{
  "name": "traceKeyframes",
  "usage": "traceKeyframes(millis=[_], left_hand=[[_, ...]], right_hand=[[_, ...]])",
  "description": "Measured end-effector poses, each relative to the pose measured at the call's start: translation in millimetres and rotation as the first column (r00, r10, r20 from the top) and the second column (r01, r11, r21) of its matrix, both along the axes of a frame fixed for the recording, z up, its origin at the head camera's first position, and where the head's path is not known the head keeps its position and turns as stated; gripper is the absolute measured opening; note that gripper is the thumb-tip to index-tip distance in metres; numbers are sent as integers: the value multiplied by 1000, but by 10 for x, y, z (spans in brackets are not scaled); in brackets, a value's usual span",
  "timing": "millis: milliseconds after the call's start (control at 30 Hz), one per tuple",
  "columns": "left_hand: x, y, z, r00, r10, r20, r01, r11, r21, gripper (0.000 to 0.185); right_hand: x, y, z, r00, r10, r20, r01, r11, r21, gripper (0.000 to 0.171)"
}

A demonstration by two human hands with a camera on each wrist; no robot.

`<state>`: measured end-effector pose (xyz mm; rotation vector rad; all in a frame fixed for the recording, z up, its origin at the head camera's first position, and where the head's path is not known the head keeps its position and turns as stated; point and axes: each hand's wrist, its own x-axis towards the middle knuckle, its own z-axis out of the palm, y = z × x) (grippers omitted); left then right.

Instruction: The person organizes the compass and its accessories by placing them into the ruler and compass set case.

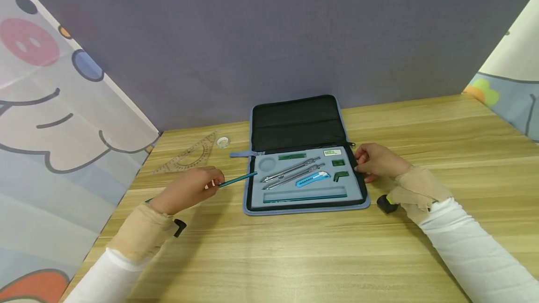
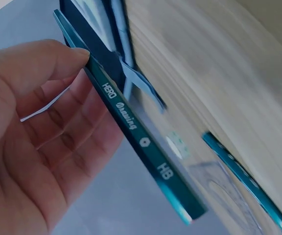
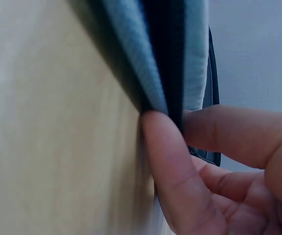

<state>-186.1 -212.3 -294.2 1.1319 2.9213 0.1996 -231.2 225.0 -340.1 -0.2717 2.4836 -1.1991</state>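
Note:
My left hand (image 1: 191, 188) pinches a dark teal HB drawing pencil (image 2: 138, 132) between thumb and fingers. The pencil's far end reaches the left edge of an unzipped blue drawing-set case (image 1: 307, 209). At the case's right edge, my right hand (image 1: 381, 162) pinches the fabric rim between thumb and finger, close-up in the right wrist view. In the case's grey insert lie two silver compasses (image 1: 290, 169), a blue utility knife (image 1: 313, 179), a white eraser (image 1: 332, 152), small green pieces (image 1: 338, 162) and another teal pencil (image 1: 305, 198) in the long front slot.
A clear triangle ruler (image 1: 185, 155) and a small tape roll (image 1: 222, 141) lie left of the case. Another teal pencil (image 2: 251, 183) rests on the table, mostly behind my left hand in the head view. A grey panel (image 1: 273, 36) stands behind the table.

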Motion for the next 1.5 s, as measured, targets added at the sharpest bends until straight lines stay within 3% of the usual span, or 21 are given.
traceKeyframes(millis=[267,533,1167,1500], left_hand=[[2,244,23,999,7,-32,-6,1000,13,13],[-20,440,-11,995,-74,-74,78,996,48,13],[-9,912,-69,991,-134,25,134,991,17,15],[-1,1157,-130,979,-199,33,199,980,6,9]], right_hand=[[-1,7,-2,1000,5,0,-5,1000,9,30],[-3,5,-12,1000,1,2,-1,1000,-3,26],[-11,13,-22,1000,2,2,-2,1000,-2,28],[-10,6,-16,1000,3,1,-3,1000,-6,27]])
